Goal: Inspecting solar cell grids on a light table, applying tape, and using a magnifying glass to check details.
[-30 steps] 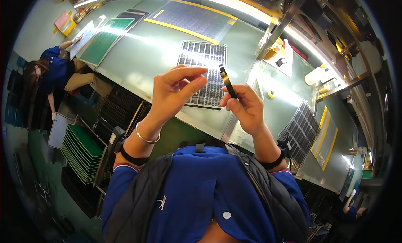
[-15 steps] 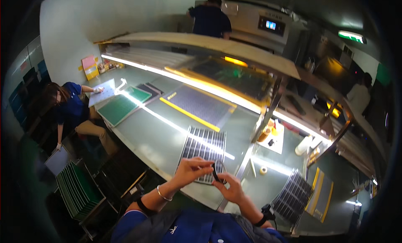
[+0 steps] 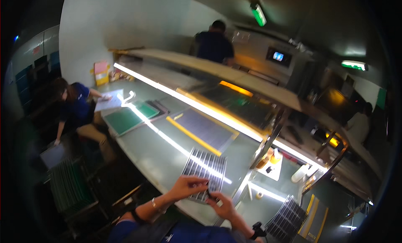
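Both my hands are raised over the near edge of the worktable, pinching a small dark strip (image 3: 208,193) between them. My left hand (image 3: 188,187) has its thumb and fingertips closed at the strip's upper end. Lower and to the right, my right hand (image 3: 222,206) grips its other end. The strip is small and blurred, so its kind cannot be told. Just beyond and partly under my hands lies a dark panel with a pale grid (image 3: 206,161). Farther back is a grey sheet with yellow edges (image 3: 201,130).
A lit shelf (image 3: 188,102) runs above the worktable (image 3: 155,159). Green sheets (image 3: 130,119) lie at the left, where a co-worker (image 3: 77,105) handles pale panels. At the right are a tape roll (image 3: 259,195), another gridded panel (image 3: 286,220) and a yellow-striped sheet (image 3: 314,218). Panels stand racked (image 3: 71,186) at lower left.
The view has tilted up, so the table and my hands sit lower in the picture. My hands still pinch the dark strip; the pale loop beside it no longer shows.
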Motion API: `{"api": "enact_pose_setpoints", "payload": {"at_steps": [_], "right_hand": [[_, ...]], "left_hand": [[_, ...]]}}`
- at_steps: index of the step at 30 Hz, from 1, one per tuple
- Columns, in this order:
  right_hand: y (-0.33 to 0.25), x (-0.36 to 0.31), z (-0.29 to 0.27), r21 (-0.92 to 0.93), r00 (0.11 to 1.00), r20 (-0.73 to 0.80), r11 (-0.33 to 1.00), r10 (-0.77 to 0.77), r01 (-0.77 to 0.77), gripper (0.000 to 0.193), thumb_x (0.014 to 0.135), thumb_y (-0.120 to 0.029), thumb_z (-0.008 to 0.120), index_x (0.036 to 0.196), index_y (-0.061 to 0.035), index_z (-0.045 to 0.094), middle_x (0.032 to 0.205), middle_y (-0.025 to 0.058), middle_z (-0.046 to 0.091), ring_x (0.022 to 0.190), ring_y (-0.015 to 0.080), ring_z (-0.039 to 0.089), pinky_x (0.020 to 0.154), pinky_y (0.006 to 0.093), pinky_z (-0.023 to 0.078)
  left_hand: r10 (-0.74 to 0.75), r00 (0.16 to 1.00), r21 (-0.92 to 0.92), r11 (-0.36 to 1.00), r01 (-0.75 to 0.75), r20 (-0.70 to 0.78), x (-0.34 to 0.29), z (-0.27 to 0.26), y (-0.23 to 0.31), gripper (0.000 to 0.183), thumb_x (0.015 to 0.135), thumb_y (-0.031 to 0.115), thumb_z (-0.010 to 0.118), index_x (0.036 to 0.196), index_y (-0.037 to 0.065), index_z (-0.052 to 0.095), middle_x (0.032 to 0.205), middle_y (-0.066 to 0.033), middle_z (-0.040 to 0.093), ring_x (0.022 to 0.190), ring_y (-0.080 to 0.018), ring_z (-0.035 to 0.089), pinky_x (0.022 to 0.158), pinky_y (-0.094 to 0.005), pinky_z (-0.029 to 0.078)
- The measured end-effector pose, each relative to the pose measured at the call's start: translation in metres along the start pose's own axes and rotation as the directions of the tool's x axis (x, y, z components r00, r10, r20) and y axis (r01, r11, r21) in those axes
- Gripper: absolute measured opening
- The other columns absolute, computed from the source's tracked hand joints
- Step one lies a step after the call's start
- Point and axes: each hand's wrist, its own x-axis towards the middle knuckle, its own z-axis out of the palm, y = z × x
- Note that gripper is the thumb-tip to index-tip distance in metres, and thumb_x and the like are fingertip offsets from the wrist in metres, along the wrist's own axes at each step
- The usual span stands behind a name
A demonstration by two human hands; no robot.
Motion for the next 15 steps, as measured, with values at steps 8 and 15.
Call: {"api": "enact_pose_setpoints", "payload": {"at_steps": [8, 15], "right_hand": [[-0.003, 0.000, 0.015, 0.049, 0.988, 0.123, 0.994, 0.089, -0.095, 0.025, 0.082, -0.009, 0.073, 0.103, -0.0004, 0.062, 0.086, 0.0077, 0.066, 0.079, 0.0124, 0.062, 0.071, 0.0277, 0.049], [0.012, 0.004, 0.021, 0.168, 0.994, 0.094, 0.984, 0.049, -0.065, 0.023, 0.089, -0.007, 0.062, 0.108, 0.0006, 0.053, 0.086, 0.0093, 0.064, 0.079, 0.0137, 0.061, 0.070, 0.0266, 0.049]], "left_hand": [[-0.065, 0.994, -0.179, 0.983, 0.047, -0.092, -0.026, -0.011, -0.011, 0.034, 0.082, 0.009, 0.073, 0.115, 0.003, 0.066, 0.091, -0.0052, 0.069, 0.082, -0.0081, 0.061, 0.074, -0.0216, 0.050], [0.146, 0.985, 0.015, 0.989, -0.146, -0.093, -0.017, -0.019, -0.006, 0.034, 0.083, 0.024, 0.073, 0.113, 0.007, 0.068, 0.085, -0.0026, 0.069, 0.073, -0.0066, 0.059, 0.063, -0.0210, 0.046]]}}
